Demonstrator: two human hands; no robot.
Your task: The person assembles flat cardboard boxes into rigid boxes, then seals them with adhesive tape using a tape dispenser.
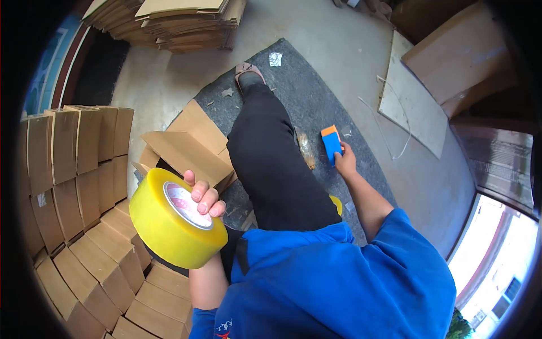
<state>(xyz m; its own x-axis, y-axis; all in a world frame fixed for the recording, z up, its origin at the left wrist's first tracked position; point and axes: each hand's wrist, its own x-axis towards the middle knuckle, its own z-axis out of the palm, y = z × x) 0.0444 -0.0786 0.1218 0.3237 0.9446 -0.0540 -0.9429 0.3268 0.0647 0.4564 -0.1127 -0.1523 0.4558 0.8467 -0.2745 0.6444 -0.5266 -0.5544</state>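
Observation:
My left hand is closed around a large roll of yellow packing tape, its fingers hooked through the white-and-pink cardboard core. The roll is tilted toward me. Out to the right, my right hand grips a blue and orange tape dispenser above the dark mat. Behind the yellow tape, an open cardboard box stands with its flaps spread. Part of another yellow round thing shows beside my thigh, mostly hidden.
Rows of closed cardboard boxes are stacked on the left. Flattened cartons lie in piles at the back. A crumpled clear-brown wrapper and paper scraps lie on the dark mat. A pale board and white cord are at right.

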